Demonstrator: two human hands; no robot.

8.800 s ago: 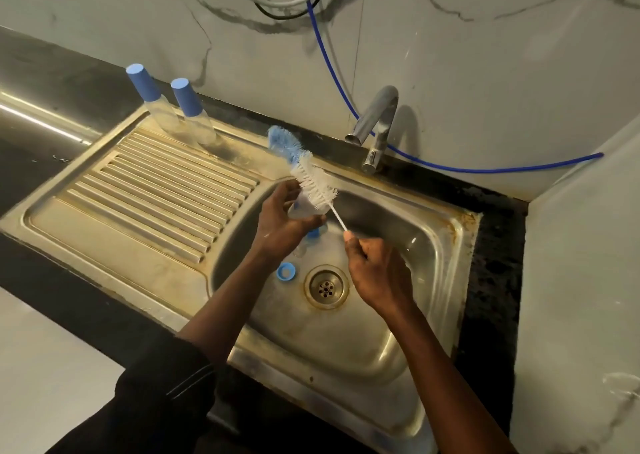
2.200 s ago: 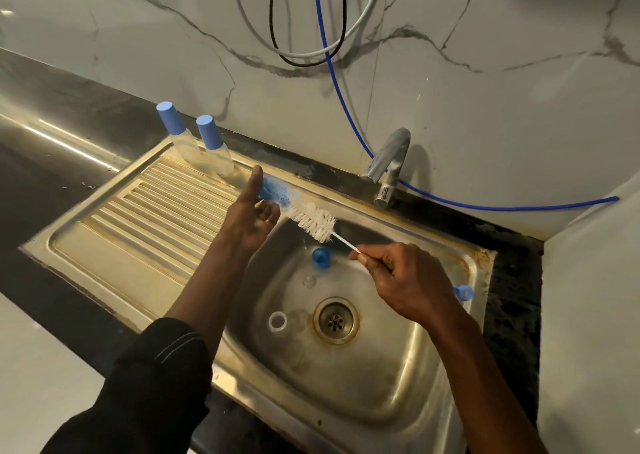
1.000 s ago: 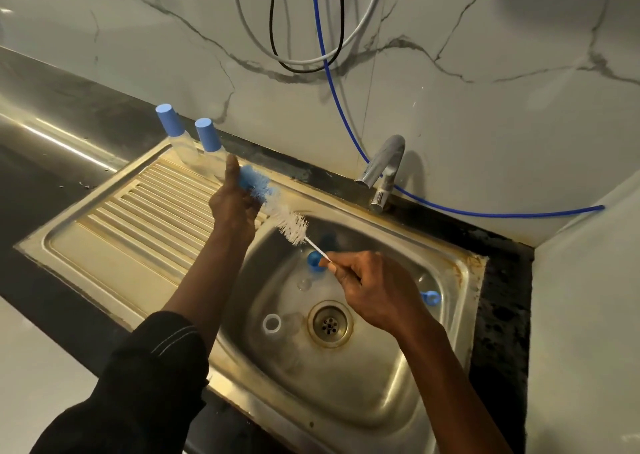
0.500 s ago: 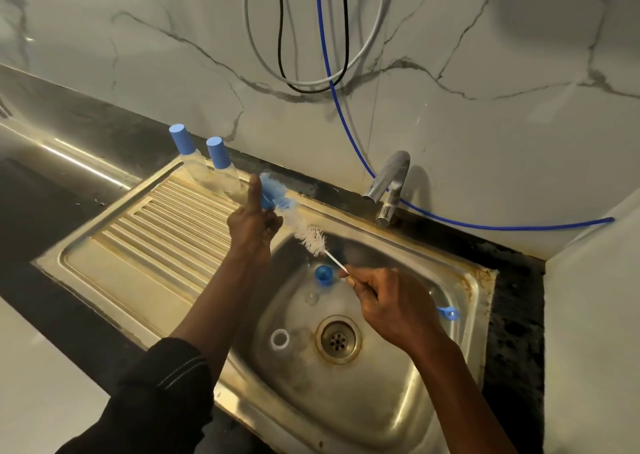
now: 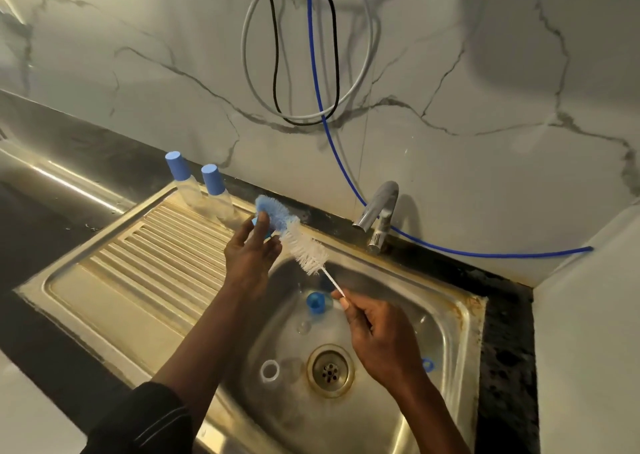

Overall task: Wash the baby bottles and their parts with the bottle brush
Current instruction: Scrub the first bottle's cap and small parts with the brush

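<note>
**Bare hands scrub a bottle part over a steel sink.** Most of the small blue part pinched in the left grip is hidden behind the thumb and the blue tip of the bottle brush, so its shape cannot be made out. It is held above the seam between drainboard and basin. The right grip is clenched around the brush's thin white wire handle above the basin, and the handle's lower end vanishes inside the fist. A blue ring on the basin's right slope peeks out from behind the right wrist, partly covered. A dark sleeve on the left arm is cut off by the bottom edge.

The sink holds loose parts. A blue cap stands near the back, below the brush handle. A clear piece sits just in front of it, faint against the steel. A white ring lies flat to the left of the drain. Two clear baby bottles with blue caps stand side by side at the far end of the ribbed drainboard, just behind the brush tip.

A chrome tap rises at the sink's back rim, apart from the brush. A blue hose runs down the marble wall, passes behind the tap and runs off to the right. Grey and black cables loop above. A dark desk surrounds the sink.
</note>
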